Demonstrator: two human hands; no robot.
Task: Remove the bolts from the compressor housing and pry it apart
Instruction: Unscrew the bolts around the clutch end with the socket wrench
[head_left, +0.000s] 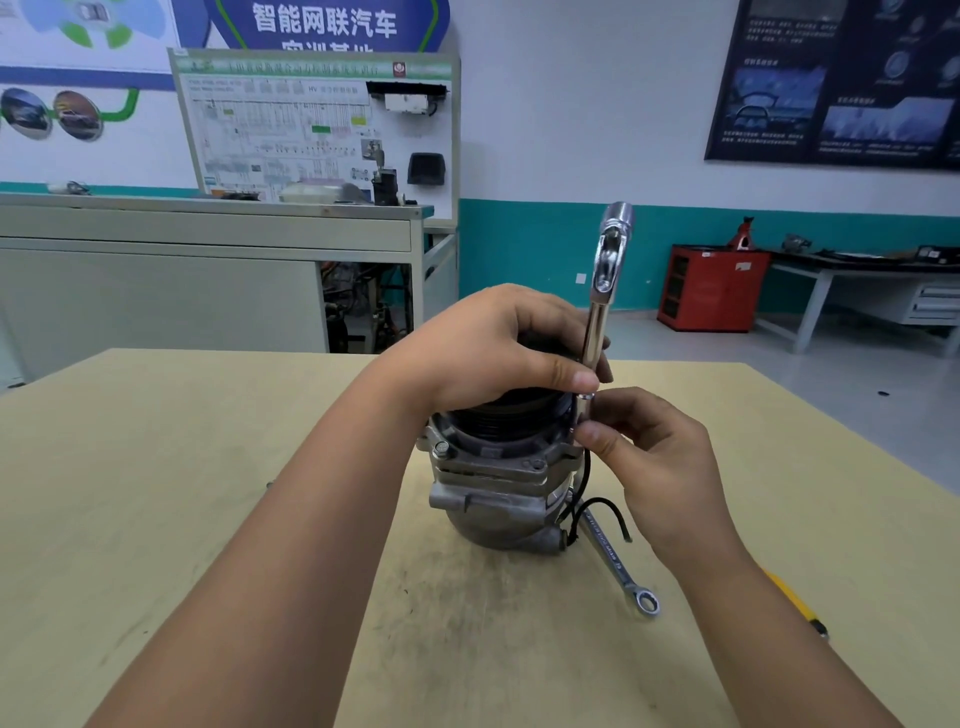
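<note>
**Setting the socket wrench on the right-hand flange bolt**

The grey cast-metal compressor housing (493, 499) is standing on end near the middle of the pale wooden counter (208, 467), with its long axis running vertically and its black ribbed pulley (504, 415) facing up. The left hand (498, 353) is lying over the pulley, its fingers curling round the far rim and its thumb pressing against the shaft of the long chrome socket wrench (597, 312). The right hand (654, 467) is pinching the wrench's lower end narrowly between thumb and fingers (597, 434), right at the flange on the housing's right side.

The wrench is standing almost upright, its swivel head pointing up and its working end pointing down at the flange. The bolt beneath it is hiding behind the fingers. Another silver bolt head (441, 448) is showing on the flange's left side, pointing upward, nearer the left hand and well apart from the wrench.

The coming move is likely depending on the wrench axis lining up with the bolt's vertical axis.

A chrome ring spanner (618, 566) is lying flat just beside the base, its ring end pointing toward the person.
</note>
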